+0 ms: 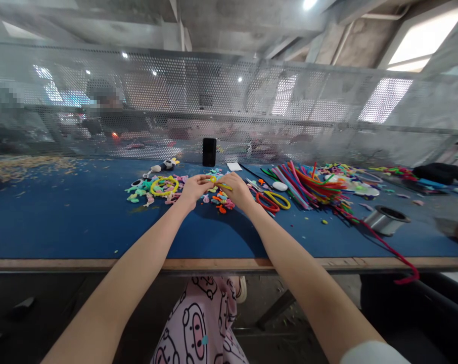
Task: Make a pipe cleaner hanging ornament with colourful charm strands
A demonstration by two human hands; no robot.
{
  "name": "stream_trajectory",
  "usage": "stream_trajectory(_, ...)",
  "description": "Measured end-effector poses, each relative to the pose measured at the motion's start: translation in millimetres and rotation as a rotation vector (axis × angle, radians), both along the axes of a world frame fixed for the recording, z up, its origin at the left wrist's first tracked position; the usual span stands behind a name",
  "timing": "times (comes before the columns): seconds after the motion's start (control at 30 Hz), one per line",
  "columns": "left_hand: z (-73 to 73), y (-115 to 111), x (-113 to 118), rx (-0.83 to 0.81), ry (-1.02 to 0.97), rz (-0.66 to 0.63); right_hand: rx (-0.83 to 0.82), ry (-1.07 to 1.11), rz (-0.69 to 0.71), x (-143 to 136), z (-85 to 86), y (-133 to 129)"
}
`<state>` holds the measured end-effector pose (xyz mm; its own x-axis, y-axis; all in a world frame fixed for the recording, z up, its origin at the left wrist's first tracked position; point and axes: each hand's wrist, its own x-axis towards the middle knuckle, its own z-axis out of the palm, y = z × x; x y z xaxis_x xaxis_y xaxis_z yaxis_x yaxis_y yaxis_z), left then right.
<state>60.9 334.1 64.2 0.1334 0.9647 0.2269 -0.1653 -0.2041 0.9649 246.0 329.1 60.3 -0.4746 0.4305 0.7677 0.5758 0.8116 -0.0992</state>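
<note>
Over the blue tabletop (81,217), my left hand (194,191) and my right hand (236,190) come together with fingers pinched. Between their fingertips is a small yellow pipe cleaner piece (213,179), one end of it running under the right fingers. Its exact shape is too small to make out. Below the hands lie small coloured pipe cleaner pieces (222,207), some orange and pink. Left of my left hand, a yellow ring (164,186) rests on a pile of green and pink pieces (137,192). Scissors with yellow and red handles (277,200) lie just right of my right hand.
A bundle of long coloured pipe cleaners (312,184) lies to the right, near a wire spool (386,220). A red strand (388,245) hangs over the table's front edge. At the back, a black phone (209,152) stands before a perforated metal screen (229,101).
</note>
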Motion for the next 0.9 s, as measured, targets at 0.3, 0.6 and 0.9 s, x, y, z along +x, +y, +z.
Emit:
stream_trajectory(0.3, 2.8, -9, -1, 0.160, 0.101, 0.067, -0.025, 0.023, -0.009, -3, 2.3, -5)
stream_trajectory(0.6, 6.0, -4, 2, -0.095, -0.080, 0.000, -0.307, 0.416, -0.055, -11, -3.6, -1)
stream_trajectory(0.9, 9.5, -4, -1, -0.249, -0.100, -0.131, -0.655, 0.627, 0.090, -19, 2.3, -8)
